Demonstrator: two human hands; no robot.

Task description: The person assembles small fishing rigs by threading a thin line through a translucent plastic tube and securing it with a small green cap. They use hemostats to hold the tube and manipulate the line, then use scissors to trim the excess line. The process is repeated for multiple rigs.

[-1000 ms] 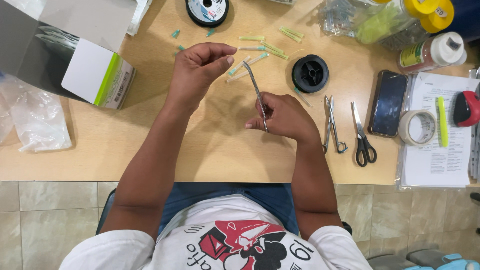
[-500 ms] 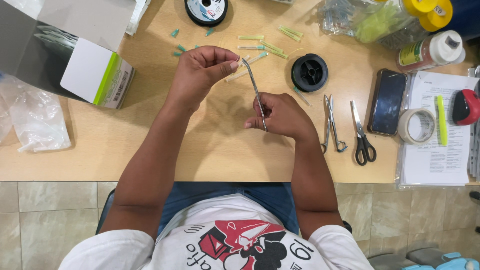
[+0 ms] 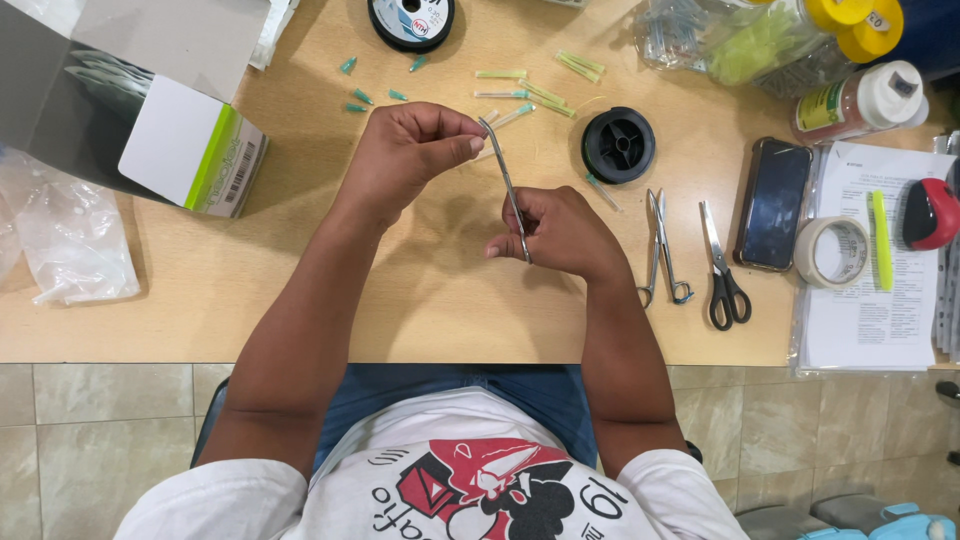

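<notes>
Your right hand (image 3: 560, 235) grips the metal tweezers (image 3: 507, 188); your left hand (image 3: 405, 160) pinches closed at their tip, above the desk (image 3: 420, 290), near the black spool (image 3: 618, 145).

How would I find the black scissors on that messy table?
Start at the wooden table and look right of the person's right hand, toward the dark phone. Just left of the phone lie two cutting tools side by side. The scissors have thick black handle loops, while the forceps beside them are thin bare metal.
</notes>
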